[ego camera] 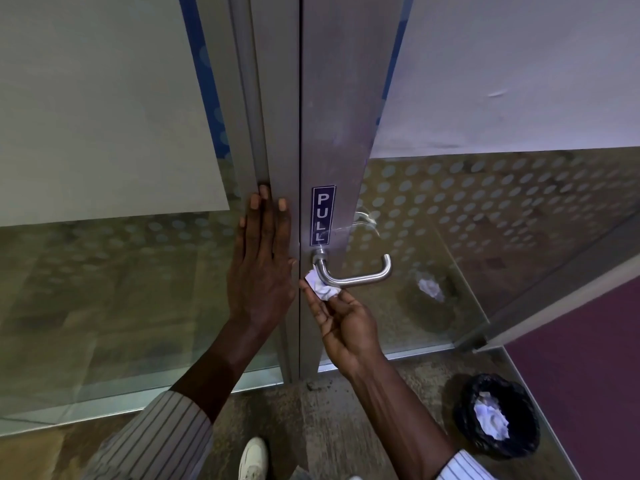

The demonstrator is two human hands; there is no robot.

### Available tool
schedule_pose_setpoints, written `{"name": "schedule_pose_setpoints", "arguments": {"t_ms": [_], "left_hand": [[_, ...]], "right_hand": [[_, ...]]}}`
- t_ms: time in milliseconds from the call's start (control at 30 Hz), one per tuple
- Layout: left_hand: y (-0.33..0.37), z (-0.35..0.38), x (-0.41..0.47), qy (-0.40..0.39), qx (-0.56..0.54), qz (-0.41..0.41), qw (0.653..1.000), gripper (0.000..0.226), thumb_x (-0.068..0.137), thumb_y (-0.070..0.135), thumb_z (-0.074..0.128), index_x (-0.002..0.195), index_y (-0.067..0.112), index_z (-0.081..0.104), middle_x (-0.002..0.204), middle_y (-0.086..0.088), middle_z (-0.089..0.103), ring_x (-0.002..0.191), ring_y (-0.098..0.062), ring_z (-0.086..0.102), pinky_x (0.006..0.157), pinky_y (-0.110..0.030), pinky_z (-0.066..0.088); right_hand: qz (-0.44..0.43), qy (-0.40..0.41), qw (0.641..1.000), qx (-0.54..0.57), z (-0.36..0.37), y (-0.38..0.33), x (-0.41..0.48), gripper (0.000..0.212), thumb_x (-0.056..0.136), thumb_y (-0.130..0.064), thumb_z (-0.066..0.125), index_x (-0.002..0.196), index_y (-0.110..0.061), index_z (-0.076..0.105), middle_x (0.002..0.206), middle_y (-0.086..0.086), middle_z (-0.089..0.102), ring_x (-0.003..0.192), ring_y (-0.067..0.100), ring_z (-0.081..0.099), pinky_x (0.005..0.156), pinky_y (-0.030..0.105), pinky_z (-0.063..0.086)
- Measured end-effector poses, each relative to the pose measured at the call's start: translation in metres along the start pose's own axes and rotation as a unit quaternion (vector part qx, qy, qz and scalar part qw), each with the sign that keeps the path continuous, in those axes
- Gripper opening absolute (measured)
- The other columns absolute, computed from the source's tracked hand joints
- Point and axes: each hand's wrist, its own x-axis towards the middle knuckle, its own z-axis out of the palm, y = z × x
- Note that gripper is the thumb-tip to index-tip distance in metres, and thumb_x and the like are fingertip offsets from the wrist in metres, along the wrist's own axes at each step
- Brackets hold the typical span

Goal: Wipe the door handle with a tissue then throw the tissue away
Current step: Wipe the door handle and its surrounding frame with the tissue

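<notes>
A steel lever door handle [363, 278] sticks out from the metal door stile below a blue PULL sticker [323, 215]. My right hand [341, 323] pinches a crumpled white tissue [321, 286] and presses it against the handle's left bend, near its base. My left hand [263, 261] lies flat, fingers together, on the door frame just left of the gap. A small black-lined bin [498, 414] with white tissues in it stands on the floor at the lower right.
Frosted, dotted glass panels flank the metal frame on both sides. The glass right of the handle reflects the bin. A white shoe [254, 457] shows at the bottom centre on speckled floor. Purple carpet [588, 375] lies at the right.
</notes>
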Motion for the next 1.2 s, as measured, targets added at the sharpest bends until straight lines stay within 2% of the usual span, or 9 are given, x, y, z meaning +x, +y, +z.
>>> {"name": "schedule_pose_setpoints", "arguments": {"t_ms": [167,367,433,500,567,700,867,1033,1200], "left_hand": [[-0.001,-0.002,-0.001,-0.005,-0.003,0.0,1.0,0.13,0.089,0.026,0.086,0.176,0.009,-0.008,0.184,-0.012,-0.026,0.173,-0.027,-0.026,0.142,-0.038,-0.012],[0.003,-0.002,0.0,-0.004,-0.011,-0.005,1.0,0.128,0.09,0.021,0.084,0.176,0.01,-0.011,0.183,-0.012,-0.029,0.173,-0.027,-0.026,0.142,-0.038,-0.012],[0.003,-0.001,-0.001,-0.004,-0.011,-0.006,1.0,0.129,0.09,0.021,0.085,0.176,0.01,-0.01,0.183,-0.012,-0.029,0.173,-0.027,-0.027,0.143,-0.038,-0.011],[0.003,0.0,-0.001,-0.001,-0.013,-0.007,1.0,0.129,0.089,0.021,0.086,0.176,0.01,-0.009,0.183,-0.012,-0.027,0.173,-0.028,-0.025,0.143,-0.039,-0.009],[0.002,0.0,-0.001,0.001,-0.012,-0.008,1.0,0.131,0.088,0.023,0.087,0.176,0.01,-0.009,0.184,-0.012,-0.026,0.173,-0.028,-0.025,0.143,-0.039,-0.009],[0.002,-0.002,-0.001,-0.003,-0.01,-0.008,1.0,0.13,0.089,0.023,0.087,0.177,0.009,-0.008,0.184,-0.011,-0.026,0.173,-0.027,-0.025,0.143,-0.037,-0.011],[0.003,-0.003,0.0,-0.006,-0.009,-0.01,1.0,0.123,0.09,0.024,0.087,0.177,0.007,0.001,0.183,-0.011,-0.028,0.173,-0.027,-0.027,0.143,-0.039,-0.009],[0.002,-0.003,-0.001,0.01,-0.005,-0.007,1.0,0.128,0.088,0.028,0.088,0.177,0.007,-0.001,0.184,-0.01,-0.025,0.173,-0.026,-0.025,0.143,-0.036,-0.011],[0.0,-0.002,0.0,0.011,-0.002,-0.005,1.0,0.133,0.087,0.03,0.089,0.177,0.01,-0.006,0.184,-0.01,-0.024,0.173,-0.025,-0.025,0.142,-0.034,-0.014]], "right_hand": [[-0.05,0.034,0.997,-0.045,-0.02,-0.029,-0.006,0.028,0.103,0.012,0.044,0.097,0.006,0.071,0.125,0.014,0.079,0.118,0.033,0.075,0.111,0.051,0.052],[-0.222,0.154,0.949,-0.165,-0.022,-0.078,0.009,0.018,0.103,0.006,0.058,0.106,-0.003,0.073,0.101,0.016,0.079,0.082,0.018,0.079,0.098,0.048,0.058],[-0.284,0.198,0.886,-0.307,-0.019,-0.079,0.013,0.021,0.106,-0.005,0.061,0.117,-0.008,0.078,0.1,0.013,0.08,0.082,0.014,0.075,0.091,0.037,0.059],[-0.353,0.25,0.735,-0.522,-0.023,-0.078,0.011,0.023,0.107,-0.018,0.061,0.118,-0.016,0.082,0.098,0.013,0.083,0.079,0.019,0.076,0.077,0.029,0.054],[-0.399,0.256,0.61,-0.635,-0.027,-0.072,0.006,0.027,0.108,-0.022,0.06,0.126,-0.017,0.079,0.106,0.019,0.083,0.088,0.036,0.079,0.075,0.037,0.058],[-0.476,0.163,0.535,-0.679,-0.043,-0.05,0.0,0.038,0.11,-0.013,0.054,0.147,-0.013,0.064,0.153,0.011,0.062,0.146,0.027,0.056,0.111,0.048,0.056],[-0.502,0.123,0.335,-0.788,-0.058,-0.031,-0.003,0.058,0.096,0.008,0.059,0.15,-0.012,0.059,0.159,0.01,0.056,0.157,0.038,0.039,0.116,0.053,0.048],[-0.514,0.118,0.266,-0.807,-0.03,-0.007,0.002,0.054,0.085,0.005,0.072,0.137,-0.01,0.071,0.142,0.007,0.072,0.148,0.042,0.051,0.118,0.054,0.039],[-0.464,0.144,0.267,-0.832,0.003,0.004,0.005,0.041,0.095,-0.011,0.061,0.135,-0.011,0.07,0.13,0.003,0.077,0.138,0.036,0.061,0.121,0.056,0.036]]}}
